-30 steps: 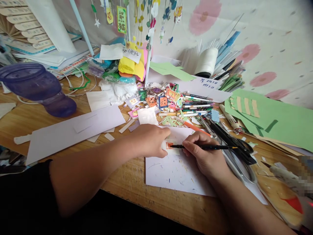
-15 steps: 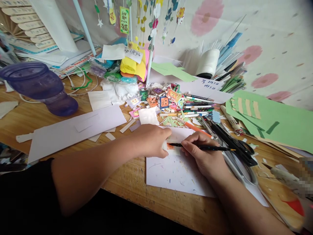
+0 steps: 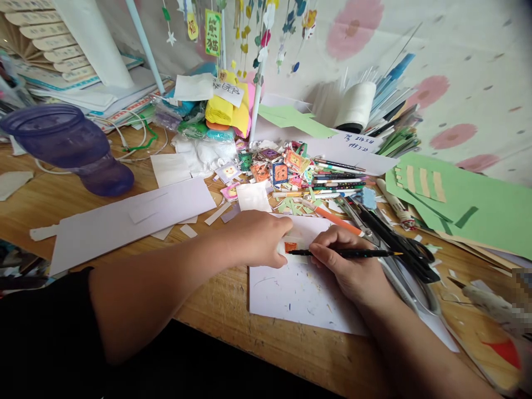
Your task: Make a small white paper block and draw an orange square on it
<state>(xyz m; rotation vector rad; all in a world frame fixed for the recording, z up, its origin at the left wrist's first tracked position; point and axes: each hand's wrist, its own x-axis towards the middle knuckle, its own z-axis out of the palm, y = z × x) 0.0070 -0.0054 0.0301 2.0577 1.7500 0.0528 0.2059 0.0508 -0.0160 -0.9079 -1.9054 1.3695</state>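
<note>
My right hand [image 3: 344,260] is closed around a slim black marker pen [image 3: 366,253], held nearly level. Its dark tip touches or hovers at the lower edge of a small orange coloured patch [image 3: 291,247] on a little piece of white paper [image 3: 300,258]. From the left, my left hand [image 3: 260,238] grips the near end of that piece between curled fingers and thumb, partly hiding it. Beneath both hands lies a larger white sheet [image 3: 299,293] dotted with ink marks.
Behind my hands sit small drawn cards [image 3: 279,173], several pens [image 3: 338,183] and paper scraps. Black scissors [image 3: 399,244] and an orange cutter [image 3: 336,219] lie right. A purple vase-like container [image 3: 70,144] stands left, with green card [image 3: 477,205] at far right.
The pen tip has shifted slightly down, from across the orange patch to its lower edge, uncovering more of the patch. My left hand stays in place.
</note>
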